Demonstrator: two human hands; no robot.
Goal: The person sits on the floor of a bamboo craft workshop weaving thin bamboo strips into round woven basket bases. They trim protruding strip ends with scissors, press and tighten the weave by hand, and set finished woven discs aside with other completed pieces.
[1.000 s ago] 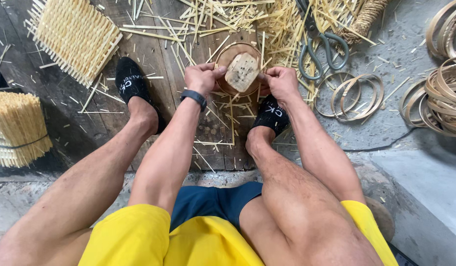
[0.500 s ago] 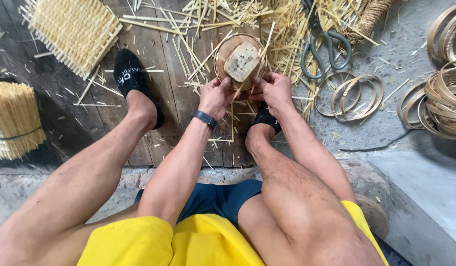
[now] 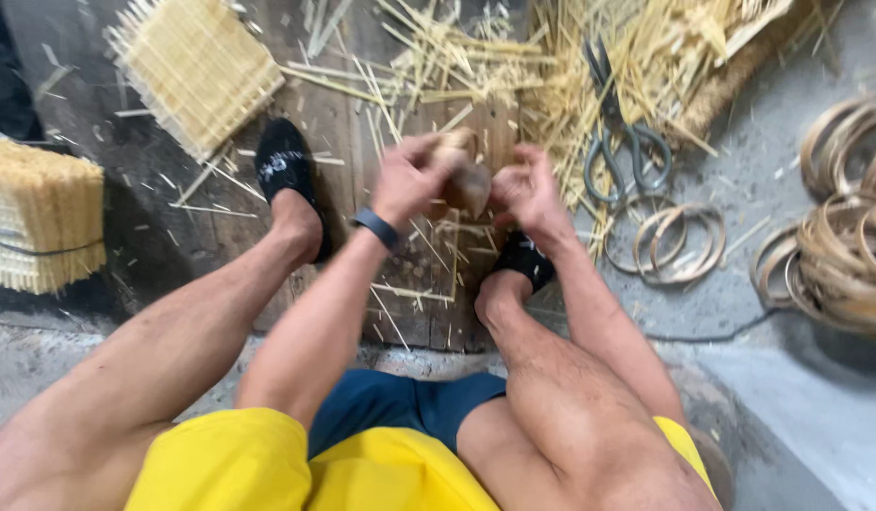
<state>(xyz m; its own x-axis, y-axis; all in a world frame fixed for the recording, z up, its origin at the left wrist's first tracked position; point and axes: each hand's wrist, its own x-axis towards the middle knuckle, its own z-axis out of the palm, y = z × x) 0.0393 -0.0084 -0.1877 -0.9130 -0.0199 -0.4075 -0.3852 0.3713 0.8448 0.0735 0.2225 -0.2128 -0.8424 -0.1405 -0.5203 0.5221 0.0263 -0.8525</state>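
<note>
Both hands together at centre, motion-blurred. Left hand [image 3: 411, 178] and right hand [image 3: 525, 187] clamp a round woven piece [image 3: 464, 176] between them, above the plank floor [image 3: 429, 284]. Scissors [image 3: 618, 142] at 2 o'clock; bamboo rings [image 3: 679, 241] at 3; woven mat [image 3: 197, 71] at 10.

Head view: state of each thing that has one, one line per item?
left hand: closed on the round wooden piece
right hand: gripping its other side
round wooden piece: held off the floor, blurred
scissors: lying flat, blades closed
woven mat: flat on the boards
stick bundle: tied
bamboo rings: stacked loosely
</note>
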